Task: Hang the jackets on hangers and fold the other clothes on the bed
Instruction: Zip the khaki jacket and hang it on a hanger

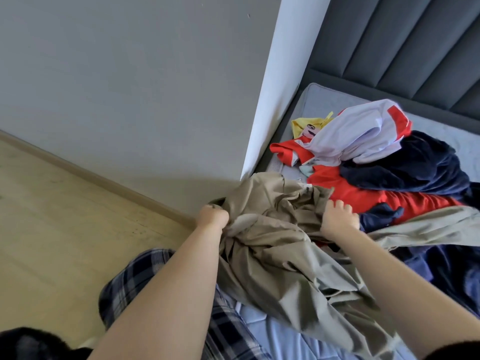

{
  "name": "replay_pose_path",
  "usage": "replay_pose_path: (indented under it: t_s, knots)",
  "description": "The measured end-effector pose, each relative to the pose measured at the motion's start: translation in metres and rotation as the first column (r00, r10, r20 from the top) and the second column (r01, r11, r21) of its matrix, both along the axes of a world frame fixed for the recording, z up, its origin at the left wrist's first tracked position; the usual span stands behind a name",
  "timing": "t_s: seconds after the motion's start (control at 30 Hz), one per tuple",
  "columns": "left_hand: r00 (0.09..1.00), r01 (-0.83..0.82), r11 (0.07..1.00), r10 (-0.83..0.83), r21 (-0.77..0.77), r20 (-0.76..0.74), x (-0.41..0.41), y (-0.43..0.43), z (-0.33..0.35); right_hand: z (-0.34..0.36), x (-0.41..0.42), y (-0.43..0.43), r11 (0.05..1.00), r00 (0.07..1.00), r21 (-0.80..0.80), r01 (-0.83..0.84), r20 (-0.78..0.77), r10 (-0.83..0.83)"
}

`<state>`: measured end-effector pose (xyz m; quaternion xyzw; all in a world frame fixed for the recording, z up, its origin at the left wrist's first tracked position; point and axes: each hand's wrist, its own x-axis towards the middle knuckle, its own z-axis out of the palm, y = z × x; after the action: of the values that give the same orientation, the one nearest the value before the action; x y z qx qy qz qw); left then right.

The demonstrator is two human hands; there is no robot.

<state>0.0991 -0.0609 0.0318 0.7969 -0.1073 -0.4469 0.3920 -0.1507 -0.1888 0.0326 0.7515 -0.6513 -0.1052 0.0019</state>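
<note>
- The task is judged to be at an early stage: no folded stack is seen on the quilted grey-blue mattress (pixel 327 100), and no hanger is in view.
- One crumpled khaki woven garment (pixel 272 245) is being handled. It is spread from the middle of the view towards five o'clock, at the near edge of the bed. Whether it is a jacket cannot be told.
- The left hand (pixel 213 216) is closed in a fist round an edge of that garment, at about nine o'clock of the cloth.
- The right hand (pixel 339 216) is set at about two o'clock of the cloth, its fingers curled over a raised fold.
- A loose heap is left unsorted at one to three o'clock of the hands. In it are counted one white-and-red smooth garment (pixel 363 131), one small yellow printed piece (pixel 301 124), one bright red garment (pixel 363 197) and one navy fleecy garment (pixel 415 167).
- More navy cloth (pixel 441 271) is seen at four o'clock. Whether it is a separate piece cannot be told.
- Counted in all: two hands, one garment in hand, at least four waiting, none folded, none hung.
</note>
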Motion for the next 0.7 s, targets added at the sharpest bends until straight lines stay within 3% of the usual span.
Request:
replay_pose_path:
  t_s: [0.03, 0.1, 0.17, 0.23, 0.33, 0.43, 0.5, 0.6, 0.7]
  knots:
    - [0.977, 0.1, 0.992, -0.112, 0.075, 0.183, 0.0, 0.001, -0.004, -0.009, 0.004, 0.005, 0.986, 0.99, -0.131, -0.103, 0.08, 0.114]
    - [0.803, 0.213, 0.958, -0.284, 0.193, 0.524, -0.003, 0.002, -0.002, -0.02, 0.021, 0.011, 0.904, 0.913, -0.356, -0.239, 0.236, 0.334]
    - [0.669, 0.352, 0.935, -0.287, 0.047, 0.686, -0.01, 0.002, 0.004, -0.025, 0.036, 0.012, 0.878, 0.872, -0.351, -0.324, 0.25, 0.421]
    - [0.68, 0.525, 0.845, -0.344, -0.103, 0.647, -0.018, 0.003, 0.005, -0.034, 0.048, 0.013, 0.897, 0.885, -0.167, -0.41, 0.167, 0.435]
    - [0.582, 0.724, 0.689, -0.617, 0.007, 0.529, -0.027, 0.008, -0.001, -0.04, 0.053, 0.007, 0.886, 0.886, -0.077, -0.458, 0.042, 0.462]
    - [0.576, 0.743, 0.666, -0.684, 0.06, 0.448, -0.028, 0.006, -0.007, -0.037, 0.053, -0.002, 0.887, 0.879, -0.103, -0.449, 0.127, 0.46]
    - [0.579, 0.769, 0.633, -0.749, 0.09, 0.322, -0.029, 0.005, -0.008, -0.032, 0.057, -0.007, 0.892, 0.88, 0.012, -0.451, 0.176, 0.442]
    - [0.423, 0.848, 0.449, -0.894, 0.282, 0.151, -0.032, 0.008, -0.006, -0.029, 0.058, -0.01, 0.869, 0.874, 0.095, -0.486, 0.08, 0.48]
    - [0.312, 0.839, 0.317, -0.946, 0.443, 0.086, -0.032, 0.009, -0.007, -0.028, 0.05, -0.014, 0.853, 0.854, -0.044, -0.519, -0.074, 0.516]
